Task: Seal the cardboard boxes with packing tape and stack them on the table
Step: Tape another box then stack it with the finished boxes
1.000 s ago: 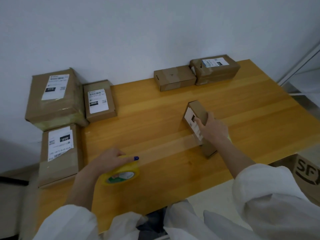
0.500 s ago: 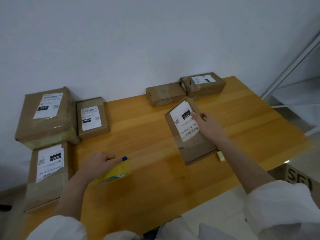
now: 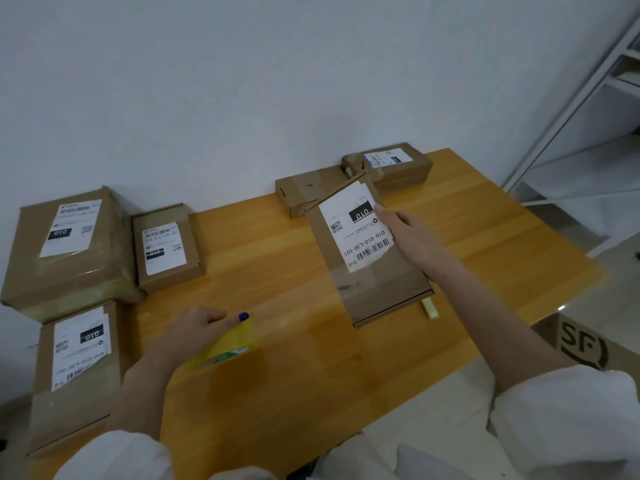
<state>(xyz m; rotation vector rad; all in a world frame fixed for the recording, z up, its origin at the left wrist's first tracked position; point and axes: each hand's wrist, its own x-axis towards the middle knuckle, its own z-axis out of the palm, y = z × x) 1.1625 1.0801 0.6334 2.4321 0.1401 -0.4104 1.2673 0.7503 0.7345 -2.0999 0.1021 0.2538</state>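
Note:
A flat cardboard box (image 3: 377, 289) with a white shipping label stands tilted on the wooden table (image 3: 277, 265), its near edge on the wood and its far end raised. My right hand (image 3: 408, 230) grips the box's right edge, thumb on the label. Towards the front left, my left hand (image 3: 194, 327) holds a yellow roll of packing tape (image 3: 228, 348) down on the table. A small pale yellow piece (image 3: 429, 308) lies beside the box's near right corner.
Three labelled boxes sit at the table's left: a large one (image 3: 69, 268), a small one (image 3: 162, 251), a long one (image 3: 76, 386). Two more boxes (image 3: 304, 192) (image 3: 398, 168) stand against the back wall. An SF carton (image 3: 585, 344) is on the floor, right. A metal shelf frame (image 3: 571, 109) rises far right.
My right hand has turned the box from standing on its side to label-up and tilted its far end higher. My left hand stays on the tape roll.

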